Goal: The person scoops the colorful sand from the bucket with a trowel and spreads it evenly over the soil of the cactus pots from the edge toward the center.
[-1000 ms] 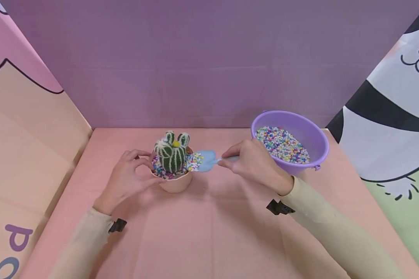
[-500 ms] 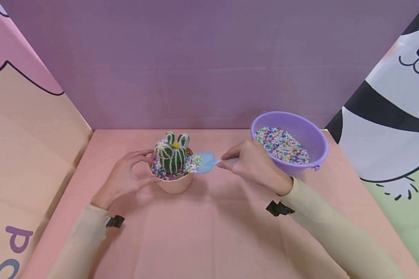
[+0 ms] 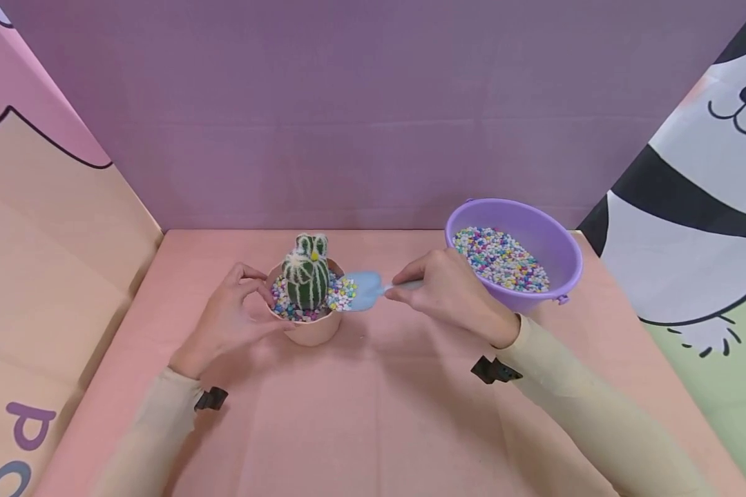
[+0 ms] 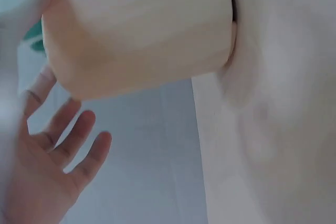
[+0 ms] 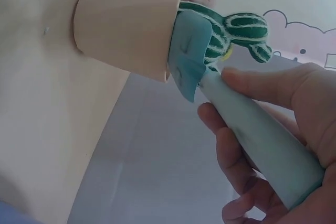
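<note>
A peach flowerpot (image 3: pixel 313 333) with a green, white-striped toy cactus (image 3: pixel 307 281) stands upright on the table, colored pebbles around the cactus. My left hand (image 3: pixel 226 319) holds the pot at its left, thumb along the front of the rim and fingers at the far left side. In the left wrist view the pot wall (image 4: pixel 142 35) fills the top, with the spread fingertips at its edge. My right hand (image 3: pixel 444 291) grips the handle of a light blue toy shovel (image 3: pixel 365 290). The shovel's blade reaches over the pot's right rim, its tip loaded with pebbles (image 3: pixel 342 293).
A purple bucket (image 3: pixel 556 252), part filled with the same colored pebbles, stands behind and right of my right hand. A purple backdrop (image 3: pixel 373 124) rises behind the pink table (image 3: pixel 373 414), with printed panels left and right.
The pot and cactus have turned a little under my left hand, which drew left and then came back around the rim. The shovel has stayed almost still at the rim.
</note>
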Demonstrator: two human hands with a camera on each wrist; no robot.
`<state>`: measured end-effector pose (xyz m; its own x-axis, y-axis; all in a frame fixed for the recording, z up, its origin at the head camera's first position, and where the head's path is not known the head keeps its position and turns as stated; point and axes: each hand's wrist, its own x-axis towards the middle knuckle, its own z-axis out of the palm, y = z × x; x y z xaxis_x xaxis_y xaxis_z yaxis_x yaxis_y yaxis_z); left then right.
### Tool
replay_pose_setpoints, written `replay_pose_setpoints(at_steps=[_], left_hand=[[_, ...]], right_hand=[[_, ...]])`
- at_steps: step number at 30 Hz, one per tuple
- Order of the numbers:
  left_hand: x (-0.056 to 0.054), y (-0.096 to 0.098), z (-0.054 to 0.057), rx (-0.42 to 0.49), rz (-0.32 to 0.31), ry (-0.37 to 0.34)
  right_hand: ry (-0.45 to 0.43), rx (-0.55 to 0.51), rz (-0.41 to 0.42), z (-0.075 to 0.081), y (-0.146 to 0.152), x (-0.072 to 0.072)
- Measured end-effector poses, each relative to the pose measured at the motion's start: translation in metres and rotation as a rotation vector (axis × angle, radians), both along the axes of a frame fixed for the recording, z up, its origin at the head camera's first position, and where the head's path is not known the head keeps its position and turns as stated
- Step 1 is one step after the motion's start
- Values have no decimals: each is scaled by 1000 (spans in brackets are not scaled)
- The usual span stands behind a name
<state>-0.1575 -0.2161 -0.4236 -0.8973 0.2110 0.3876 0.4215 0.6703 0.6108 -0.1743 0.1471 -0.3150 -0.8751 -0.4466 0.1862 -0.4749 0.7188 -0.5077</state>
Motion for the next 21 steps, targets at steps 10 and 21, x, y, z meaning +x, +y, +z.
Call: replay_pose_setpoints(at_steps=[10,21], left_hand=[[-4,-11,-1,15,-81,51],[2,-2,2,12,-20,9]], right_hand=[[18,10,-11,1,-1,1],[62,27,-17,0,-4,1]])
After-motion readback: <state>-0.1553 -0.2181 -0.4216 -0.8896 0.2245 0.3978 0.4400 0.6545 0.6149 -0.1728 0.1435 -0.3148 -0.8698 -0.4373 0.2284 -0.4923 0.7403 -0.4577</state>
